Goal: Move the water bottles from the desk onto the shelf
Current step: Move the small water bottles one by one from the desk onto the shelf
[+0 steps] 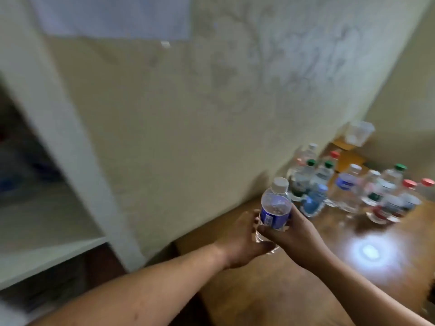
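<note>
Both hands on one bottle above the bench.
The bottle (pixel 275 208) stands upright, left hand (pixel 242 241) and right hand (pixel 292 234) fingers (pixel 266 230) clamped around its lower half.

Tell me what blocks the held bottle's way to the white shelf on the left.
Nothing visible does. The clear blue-labelled plastic bottle sits between both hands, left hand, right hand, with open space toward the white shelf.
</note>
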Motion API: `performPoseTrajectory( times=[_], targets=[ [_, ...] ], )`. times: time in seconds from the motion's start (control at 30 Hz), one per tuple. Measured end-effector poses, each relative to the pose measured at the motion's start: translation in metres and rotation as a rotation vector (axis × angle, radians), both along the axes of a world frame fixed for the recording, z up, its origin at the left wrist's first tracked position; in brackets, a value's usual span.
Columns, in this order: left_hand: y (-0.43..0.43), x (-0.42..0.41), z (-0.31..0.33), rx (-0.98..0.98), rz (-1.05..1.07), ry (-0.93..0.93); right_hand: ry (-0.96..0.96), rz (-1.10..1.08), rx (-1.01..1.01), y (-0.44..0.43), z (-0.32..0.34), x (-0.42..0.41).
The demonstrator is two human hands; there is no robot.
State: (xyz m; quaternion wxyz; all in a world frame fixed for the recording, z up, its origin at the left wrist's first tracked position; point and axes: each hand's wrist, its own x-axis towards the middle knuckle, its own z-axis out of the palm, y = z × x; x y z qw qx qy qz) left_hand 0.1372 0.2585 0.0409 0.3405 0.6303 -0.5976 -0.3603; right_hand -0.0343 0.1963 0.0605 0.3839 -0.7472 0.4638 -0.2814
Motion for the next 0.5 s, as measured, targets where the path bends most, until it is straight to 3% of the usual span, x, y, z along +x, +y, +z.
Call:
performPoseTrajectory(
  times=[0.2,0.37,0.5],
  targets=[
    [0.121,0.133,0.023,-0.073,0.36,-0.138,0.013,0.308,-0.029,0.097,0.031,0.154],
    [0.22,0.214,0.029,-0.151,0.592,-0.133,0.005,0.58,-0.012,0.157,0.043,0.251],
    [0.252,0.279,0.029,-0.176,0.78,-0.104,-0.015,0.669,-0.013,0.181,0.026,0.328]
  ],
)
